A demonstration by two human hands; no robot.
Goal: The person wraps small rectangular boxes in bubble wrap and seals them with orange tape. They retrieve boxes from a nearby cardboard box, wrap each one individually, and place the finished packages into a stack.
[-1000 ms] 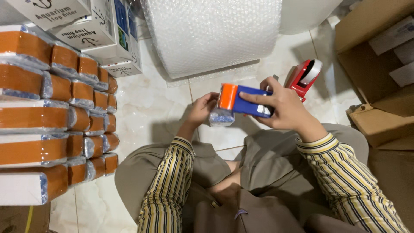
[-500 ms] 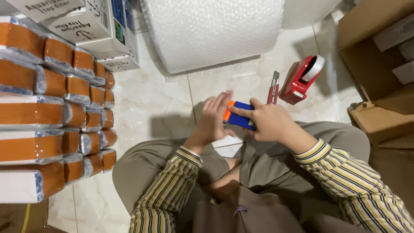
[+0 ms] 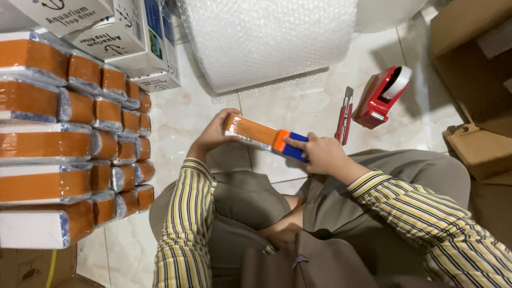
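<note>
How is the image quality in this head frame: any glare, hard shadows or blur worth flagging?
Head view: mostly sharp; soft sheen on the tiled floor, no blown-out glare. The tape dispenser and bubble wrap roll cast dark shadows. Left hand and right hand on the wrapped box look crisp.

The left hand (image 3: 213, 133) is stretched forward and to the left, palm turned inward, fingers curled around what it holds, thumb on the near side. Its forearm runs back toward the body in a striped sleeve, elbow bent above the left knee. The right hand (image 3: 320, 154) sits closer in, knuckles up, fingers pressed flat and pointing left. Its forearm angles back to the right, also sleeved.
</note>
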